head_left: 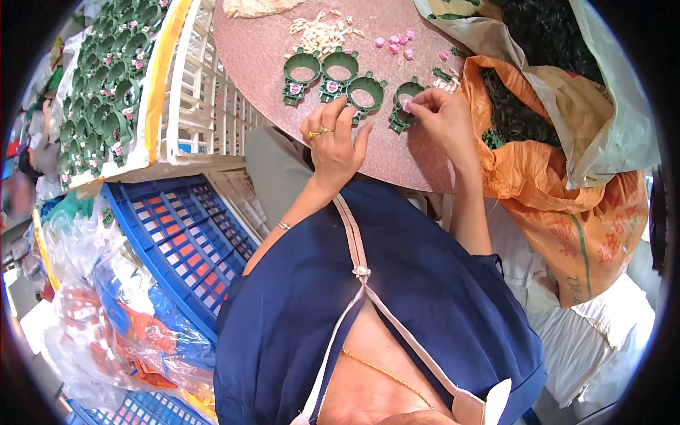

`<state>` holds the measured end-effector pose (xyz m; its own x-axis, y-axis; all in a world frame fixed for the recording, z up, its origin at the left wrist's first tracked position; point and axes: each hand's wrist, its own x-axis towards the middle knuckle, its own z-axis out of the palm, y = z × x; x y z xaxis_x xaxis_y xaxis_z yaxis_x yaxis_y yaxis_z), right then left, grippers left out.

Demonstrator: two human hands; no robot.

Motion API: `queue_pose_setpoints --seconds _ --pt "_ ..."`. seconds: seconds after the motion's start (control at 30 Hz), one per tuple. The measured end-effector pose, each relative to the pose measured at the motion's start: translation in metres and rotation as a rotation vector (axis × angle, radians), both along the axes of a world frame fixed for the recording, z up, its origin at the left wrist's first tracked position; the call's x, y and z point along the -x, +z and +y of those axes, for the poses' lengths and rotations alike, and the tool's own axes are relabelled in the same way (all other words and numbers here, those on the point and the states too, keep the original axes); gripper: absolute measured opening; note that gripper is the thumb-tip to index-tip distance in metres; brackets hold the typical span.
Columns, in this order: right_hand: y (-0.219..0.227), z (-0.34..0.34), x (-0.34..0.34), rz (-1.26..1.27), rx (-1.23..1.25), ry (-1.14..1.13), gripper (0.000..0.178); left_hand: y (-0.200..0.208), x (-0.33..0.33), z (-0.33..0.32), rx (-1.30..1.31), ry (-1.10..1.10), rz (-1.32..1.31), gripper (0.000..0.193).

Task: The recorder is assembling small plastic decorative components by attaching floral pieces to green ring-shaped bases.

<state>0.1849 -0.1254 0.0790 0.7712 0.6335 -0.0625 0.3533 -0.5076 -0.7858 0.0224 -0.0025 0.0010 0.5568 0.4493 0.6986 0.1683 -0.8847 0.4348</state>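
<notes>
Four green plastic pieces with ring-shaped openings lie in a row on a round pinkish table (255, 49). Small pink inserts show on the two leftmost pieces, a green ring piece (300, 76) and its neighbour (338, 73). My left hand (333, 145), wearing a gold ring, rests with fingers apart and bent at the lower end of the third green ring piece (367, 92); its fingertips partly cover that end. My right hand (446, 122) pinches a small pink piece (406, 105) against the rightmost green ring piece (401, 120).
Beyond the ring pieces lie a pile of cream-coloured bits (322, 33) and several loose pink pieces (394, 44). An orange woven sack (567, 212) with dark green parts stands at the right. At left, a white crate (212, 106) adjoins a tray of green ring pieces (106, 92), above a blue basket (177, 241).
</notes>
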Motion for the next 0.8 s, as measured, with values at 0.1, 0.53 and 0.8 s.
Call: queue_pose_setpoints --seconds 0.1,0.53,0.8 --pt "-0.007 -0.004 0.011 -0.037 0.071 0.008 0.022 0.001 0.000 -0.001 -0.001 -0.003 -0.012 0.055" --pt "-0.011 -0.010 0.008 -0.269 0.139 0.048 0.022 0.001 -0.002 0.001 -0.042 -0.026 -0.070 0.048" --pt "-0.035 0.028 -0.039 -0.694 -0.015 -0.115 0.015 0.002 0.000 -0.001 -0.022 -0.019 -0.059 0.048"
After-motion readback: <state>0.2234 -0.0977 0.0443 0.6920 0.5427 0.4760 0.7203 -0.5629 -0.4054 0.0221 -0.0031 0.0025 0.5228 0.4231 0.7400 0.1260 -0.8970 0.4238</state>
